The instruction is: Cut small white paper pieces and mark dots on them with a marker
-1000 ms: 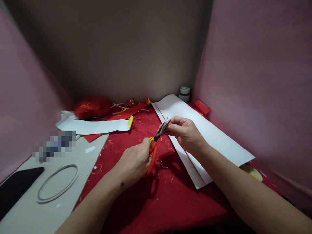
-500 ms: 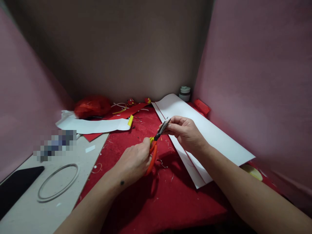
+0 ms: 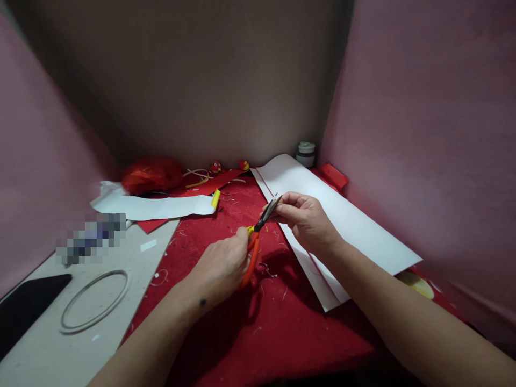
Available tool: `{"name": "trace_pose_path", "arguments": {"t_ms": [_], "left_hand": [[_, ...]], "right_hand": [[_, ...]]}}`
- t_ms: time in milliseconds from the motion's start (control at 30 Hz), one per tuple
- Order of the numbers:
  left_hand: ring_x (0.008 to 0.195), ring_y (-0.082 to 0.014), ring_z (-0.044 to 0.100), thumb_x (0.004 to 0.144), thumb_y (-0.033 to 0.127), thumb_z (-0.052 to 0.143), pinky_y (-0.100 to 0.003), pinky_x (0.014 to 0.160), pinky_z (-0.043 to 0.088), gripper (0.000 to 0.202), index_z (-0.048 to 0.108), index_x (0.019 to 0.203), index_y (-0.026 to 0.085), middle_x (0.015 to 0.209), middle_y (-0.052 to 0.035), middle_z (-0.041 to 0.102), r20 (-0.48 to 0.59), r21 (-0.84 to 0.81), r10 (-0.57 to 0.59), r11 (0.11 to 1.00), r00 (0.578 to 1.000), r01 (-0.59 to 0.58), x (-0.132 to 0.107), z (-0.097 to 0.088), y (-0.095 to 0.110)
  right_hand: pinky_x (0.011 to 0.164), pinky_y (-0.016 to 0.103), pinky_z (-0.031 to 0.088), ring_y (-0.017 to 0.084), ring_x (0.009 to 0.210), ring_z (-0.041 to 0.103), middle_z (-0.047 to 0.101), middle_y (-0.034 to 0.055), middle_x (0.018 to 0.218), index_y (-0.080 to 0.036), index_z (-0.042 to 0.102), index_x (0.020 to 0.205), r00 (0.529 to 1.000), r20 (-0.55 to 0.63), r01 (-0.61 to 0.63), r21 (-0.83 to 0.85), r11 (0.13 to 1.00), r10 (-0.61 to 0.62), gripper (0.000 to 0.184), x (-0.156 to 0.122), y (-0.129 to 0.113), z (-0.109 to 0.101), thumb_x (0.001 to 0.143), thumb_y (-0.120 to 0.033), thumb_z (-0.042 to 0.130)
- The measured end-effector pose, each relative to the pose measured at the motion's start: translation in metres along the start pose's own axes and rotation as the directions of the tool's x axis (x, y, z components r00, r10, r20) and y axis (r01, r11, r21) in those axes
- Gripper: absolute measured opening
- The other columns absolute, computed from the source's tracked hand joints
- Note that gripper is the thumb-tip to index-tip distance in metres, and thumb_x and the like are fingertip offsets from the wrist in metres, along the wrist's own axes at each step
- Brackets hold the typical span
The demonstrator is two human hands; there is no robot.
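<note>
My left hand (image 3: 226, 258) is wrapped round the orange and yellow handles of a pair of scissors (image 3: 263, 221). Their dark blades point up and to the right, slightly parted, with the tips at the fingers of my right hand (image 3: 304, 217). That hand is closed in a pinch on something small and pale at the blades, too small to name. Beneath and behind the right hand lies a large white sheet of paper (image 3: 342, 226), with a narrow white strip (image 3: 322, 293) along its left edge.
A red cloth (image 3: 226, 344) with thread-like scraps covers the table. Leftwards are a white paper strip (image 3: 169, 208) with a yellow end, a red plastic bag (image 3: 153, 174), a pale ring (image 3: 94, 329) and a black flat object (image 3: 32, 306). A lidded jar (image 3: 305, 156) stands at the back.
Both hands and the scissors hold almost the same position. The blades look slightly closer together; the view has shifted a little.
</note>
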State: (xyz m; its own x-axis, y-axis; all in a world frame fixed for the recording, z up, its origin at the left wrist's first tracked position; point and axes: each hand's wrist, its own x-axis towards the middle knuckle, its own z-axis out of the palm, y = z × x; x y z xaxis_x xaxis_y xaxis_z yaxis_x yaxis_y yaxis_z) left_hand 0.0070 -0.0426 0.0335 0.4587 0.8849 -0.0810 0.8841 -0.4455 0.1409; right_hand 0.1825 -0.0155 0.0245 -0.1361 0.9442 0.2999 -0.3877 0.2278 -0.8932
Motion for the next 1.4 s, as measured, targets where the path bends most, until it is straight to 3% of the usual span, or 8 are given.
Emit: {"name": "trace_pose_path", "arguments": {"t_ms": [367,733,1133,1233,1400], "left_hand": [[0.058,-0.0232,0.055,0.084,0.03,0.031,-0.03,0.049,0.024,0.01,0.033,0.087,0.02,0.067,-0.0047,0.055,-0.003,0.023,0.02,1.0,1.0,-0.02,0.001,0.004,-0.002],[0.057,-0.0222,0.055,0.081,0.023,0.031,-0.029,0.048,0.023,0.009,0.035,0.089,0.019,0.066,-0.0046,0.055,0.01,0.024,0.0,1.0,1.0,0.0,0.001,0.004,-0.001],[0.052,-0.0164,0.048,0.082,0.027,0.035,-0.027,0.049,0.024,0.007,0.037,0.084,0.021,0.064,-0.002,0.052,-0.009,-0.041,-0.011,0.999,1.0,0.011,0.003,0.008,-0.005],[0.051,-0.0147,0.047,0.081,0.026,0.039,-0.027,0.048,0.027,0.006,0.037,0.081,0.021,0.063,-0.001,0.052,-0.032,-0.106,0.02,0.994,0.999,-0.023,0.004,0.011,-0.007],[0.052,-0.0127,0.048,0.085,0.034,0.04,-0.025,0.05,0.033,0.018,0.036,0.072,0.022,0.06,0.0012,0.052,-0.099,-0.39,0.005,0.92,0.995,-0.044,0.006,0.013,-0.009]], "right_hand": [[0.081,0.039,0.051,0.013,0.068,0.063,0.065,0.0008,0.071,-0.017,0.06,0.069,0.998,-0.059,0.023,0.017,1.0,-0.022,0.007,-0.002,0.007,0.005,0.075,-0.019,0.063],[0.083,0.039,0.051,0.015,0.073,0.064,0.065,0.0016,0.075,-0.018,0.059,0.07,0.993,-0.111,0.045,-0.021,0.999,-0.047,0.006,-0.004,0.01,0.008,0.076,-0.019,0.061],[0.082,0.038,0.051,0.014,0.071,0.063,0.065,0.0008,0.072,-0.017,0.06,0.069,0.993,-0.111,0.044,0.006,0.999,-0.043,0.005,-0.004,0.01,0.007,0.074,-0.018,0.062],[0.081,0.038,0.051,0.014,0.069,0.063,0.065,0.0009,0.07,-0.018,0.059,0.069,0.992,-0.121,0.034,0.007,0.999,-0.033,0.006,-0.003,0.01,0.007,0.074,-0.018,0.062],[0.077,0.037,0.051,0.014,0.066,0.063,0.065,0.0021,0.068,-0.017,0.061,0.066,0.988,-0.152,-0.008,-0.026,1.0,0.004,0.007,-0.003,0.007,0.007,0.073,-0.019,0.063]]}}
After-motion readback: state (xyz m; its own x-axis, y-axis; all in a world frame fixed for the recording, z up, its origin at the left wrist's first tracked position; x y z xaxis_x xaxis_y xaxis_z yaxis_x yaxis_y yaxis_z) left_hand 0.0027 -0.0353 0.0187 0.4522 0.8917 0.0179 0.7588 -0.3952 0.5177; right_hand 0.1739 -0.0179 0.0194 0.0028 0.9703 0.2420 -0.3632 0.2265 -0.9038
